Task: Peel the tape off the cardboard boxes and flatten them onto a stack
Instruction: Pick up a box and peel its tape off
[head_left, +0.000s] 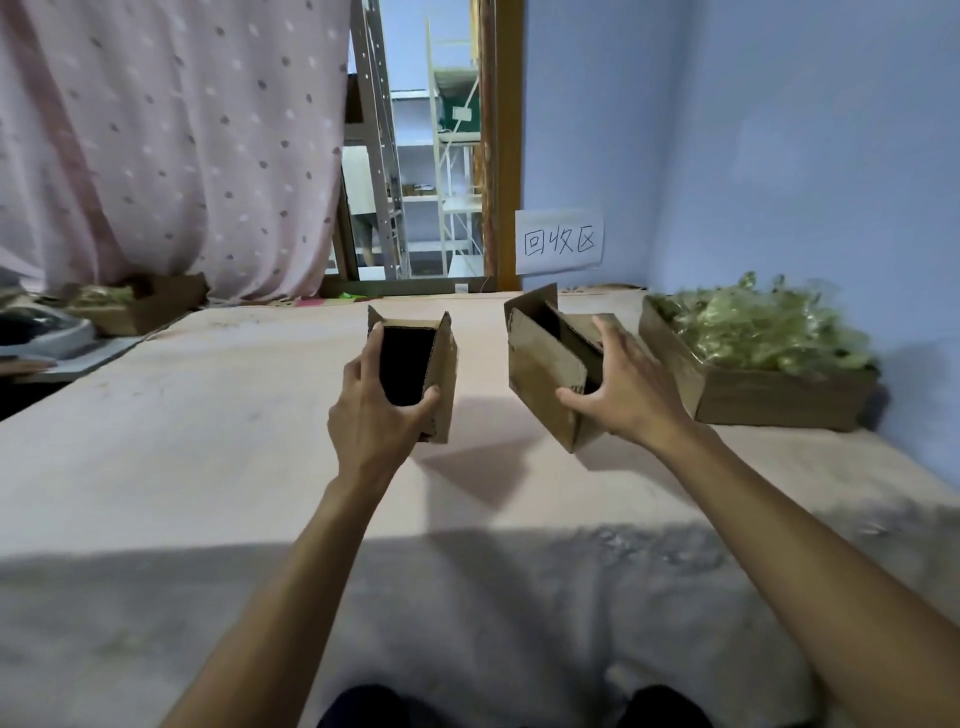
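Observation:
Two small brown cardboard boxes are held above a pale pink table (208, 441). My left hand (374, 415) grips the left box (441, 374) at its open end, thumb and fingers wrapped over the rim, dark inside facing me. My right hand (623, 389) grips the right box (540, 369), fingers spread over its open top with flaps sticking up. Both boxes cast shadows on the table. I cannot make out any tape on them.
A low cardboard tray (753, 400) heaped with crumpled clear-green tape stands at the right by the blue wall. Another cardboard box (150, 306) with similar scraps sits far left under a pink curtain. A paper sign (558, 241) hangs on the wall.

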